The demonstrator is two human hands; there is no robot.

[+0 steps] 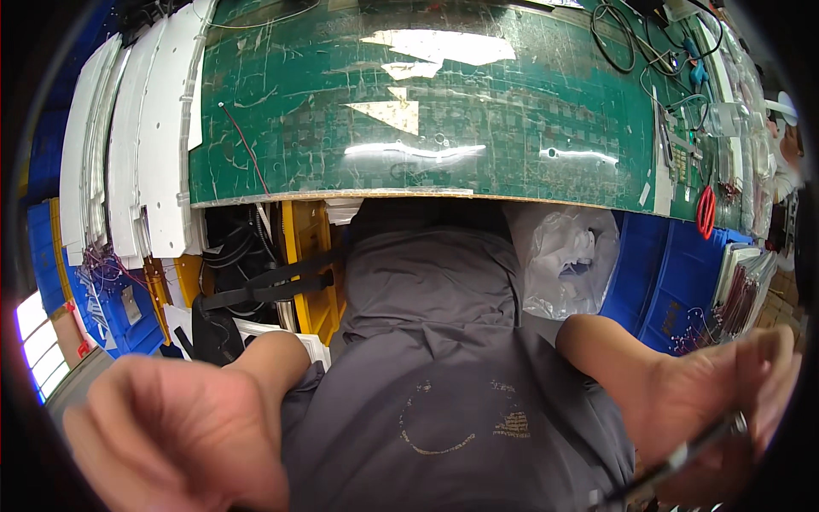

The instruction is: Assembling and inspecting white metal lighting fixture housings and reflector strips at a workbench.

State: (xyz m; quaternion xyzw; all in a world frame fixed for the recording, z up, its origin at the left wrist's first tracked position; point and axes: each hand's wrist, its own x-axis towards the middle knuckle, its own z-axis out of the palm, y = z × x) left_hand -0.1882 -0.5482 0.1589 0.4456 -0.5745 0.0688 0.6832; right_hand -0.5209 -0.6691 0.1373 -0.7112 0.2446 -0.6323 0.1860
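Note:
My left hand [183,427] is raised at the lower left, close to the camera and blurred. Its palm shows and its fingers curl inward; nothing can be made out in it, and the fingertips are smeared. At the lower right is my right hand [691,401], also raised and blurred, with bent fingers. A dark, slender, pen-like tool [682,459] slants across that hand and seems held in it; its exact kind is unclear. Both hands are apart from the green work table [299,128] and on either side of my grey clothing [444,367].
A red-brown wire [246,145] and torn pale patches [388,113] mark the table top. White panels [158,128] stand at the left. Red-handled scissors [705,212], a circuit board [682,158] and black cables [614,34] lie right. A clear plastic bag [567,264] hangs below, beside blue bins [657,273].

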